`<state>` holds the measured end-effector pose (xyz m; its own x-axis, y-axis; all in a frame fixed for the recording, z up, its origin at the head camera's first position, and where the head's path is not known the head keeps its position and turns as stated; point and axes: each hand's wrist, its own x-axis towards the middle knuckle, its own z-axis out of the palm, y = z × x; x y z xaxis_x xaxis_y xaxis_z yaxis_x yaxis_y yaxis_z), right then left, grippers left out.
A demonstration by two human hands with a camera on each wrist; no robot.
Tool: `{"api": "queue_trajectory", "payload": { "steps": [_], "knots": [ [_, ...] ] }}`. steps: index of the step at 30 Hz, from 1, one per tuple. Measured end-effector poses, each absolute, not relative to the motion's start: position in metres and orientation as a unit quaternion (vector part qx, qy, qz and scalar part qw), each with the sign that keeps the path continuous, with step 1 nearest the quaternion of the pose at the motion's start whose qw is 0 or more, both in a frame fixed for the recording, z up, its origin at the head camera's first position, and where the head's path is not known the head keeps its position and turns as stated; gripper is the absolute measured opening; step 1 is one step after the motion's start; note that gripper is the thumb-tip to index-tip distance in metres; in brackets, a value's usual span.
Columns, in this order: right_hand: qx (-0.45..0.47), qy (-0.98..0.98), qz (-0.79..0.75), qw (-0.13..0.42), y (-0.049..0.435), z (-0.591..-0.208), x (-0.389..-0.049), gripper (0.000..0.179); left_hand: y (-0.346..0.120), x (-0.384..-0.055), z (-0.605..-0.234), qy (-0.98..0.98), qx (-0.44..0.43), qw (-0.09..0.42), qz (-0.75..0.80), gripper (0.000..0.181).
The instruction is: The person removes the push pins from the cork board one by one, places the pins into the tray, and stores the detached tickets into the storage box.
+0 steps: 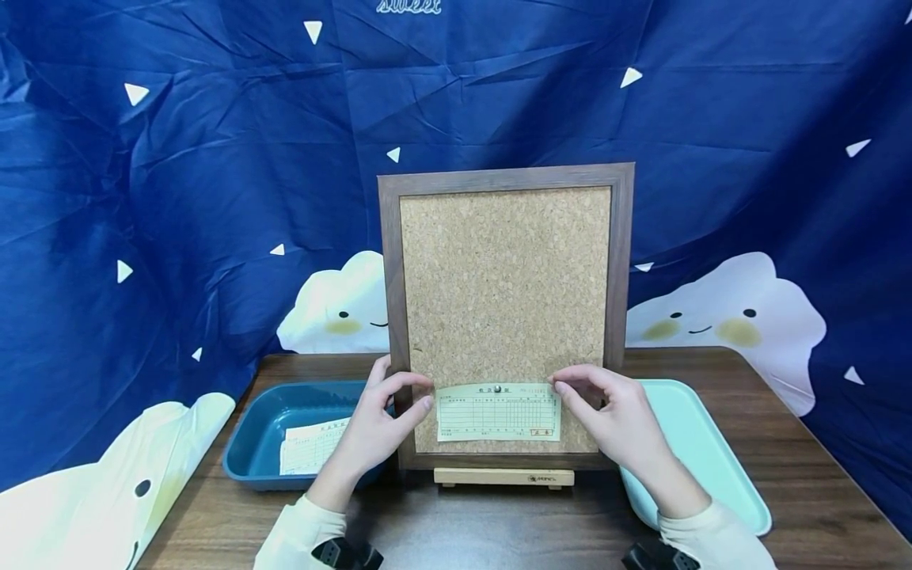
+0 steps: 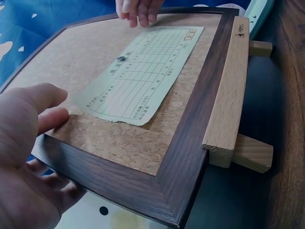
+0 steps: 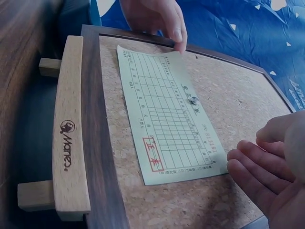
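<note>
A pale green printed form lies against the lower part of a brown-framed corkboard, with a round silver pushpin at its top middle. My left hand straddles the frame's left edge. Its thumb and a finger lie in front, just left of the form, while other fingers reach behind the frame. On the other side my right hand has its fingertips at the form's upper right corner. Whether they press on the paper or only hover, I cannot tell. The form's left end lifts slightly.
A light wooden stand bears the corkboard on a dark wooden table. At left, a dark blue tray contains printed paper. A mint green tray lies at right. Blue patterned cloth hangs behind.
</note>
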<state>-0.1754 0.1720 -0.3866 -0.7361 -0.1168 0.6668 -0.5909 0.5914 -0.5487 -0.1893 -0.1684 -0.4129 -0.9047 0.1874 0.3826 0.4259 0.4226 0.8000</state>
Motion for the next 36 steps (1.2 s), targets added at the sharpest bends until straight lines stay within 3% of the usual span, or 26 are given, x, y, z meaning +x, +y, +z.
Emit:
{"api": "queue_trajectory", "payload": {
  "steps": [7,16,36],
  "knots": [
    [0.223,-0.838,0.411,0.281,0.166,-0.390,-0.177,0.018,-0.165,-0.192,-0.415,-0.829,-0.202,0.137,-0.503,0.018],
    [0.227,-0.840,0.411,0.272,0.157,-0.397,-0.179,0.019,-0.162,-0.190,-0.417,-0.827,-0.189,0.121,-0.515,0.017],
    [0.245,-0.824,0.414,0.301,0.136,-0.406,-0.180,0.016,-0.154,-0.191,-0.421,-0.819,-0.186,0.134,-0.526,0.010]
  ]
}}
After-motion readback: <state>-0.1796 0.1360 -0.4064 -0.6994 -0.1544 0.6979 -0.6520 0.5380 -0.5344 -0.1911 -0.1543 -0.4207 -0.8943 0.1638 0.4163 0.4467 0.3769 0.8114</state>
